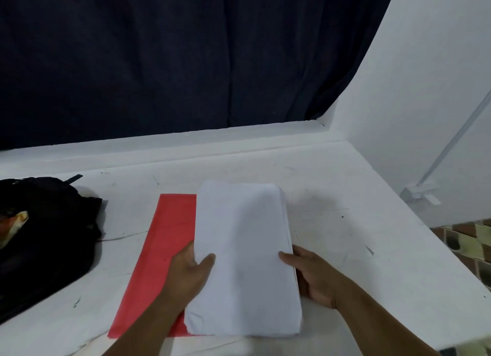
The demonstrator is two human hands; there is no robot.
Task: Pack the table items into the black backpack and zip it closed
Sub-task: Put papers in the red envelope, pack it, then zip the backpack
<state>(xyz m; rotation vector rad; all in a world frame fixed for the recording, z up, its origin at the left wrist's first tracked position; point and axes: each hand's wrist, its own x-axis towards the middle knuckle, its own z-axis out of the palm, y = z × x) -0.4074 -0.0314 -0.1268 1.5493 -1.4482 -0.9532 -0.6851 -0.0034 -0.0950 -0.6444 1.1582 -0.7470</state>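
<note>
White scuffed table | left hand, right hand grasp soft folded white cloth | flat red sheet, possibly paper | crumpled black backpack

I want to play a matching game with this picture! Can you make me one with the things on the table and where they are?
Things:
1. black backpack
2. white folded cloth
3. red sheet
4. left hand

Places:
A. flat under the cloth
B. held by both hands
C. far left of the table
D. on the cloth's left edge

Pairs: 1-C, 2-B, 3-A, 4-D
</note>
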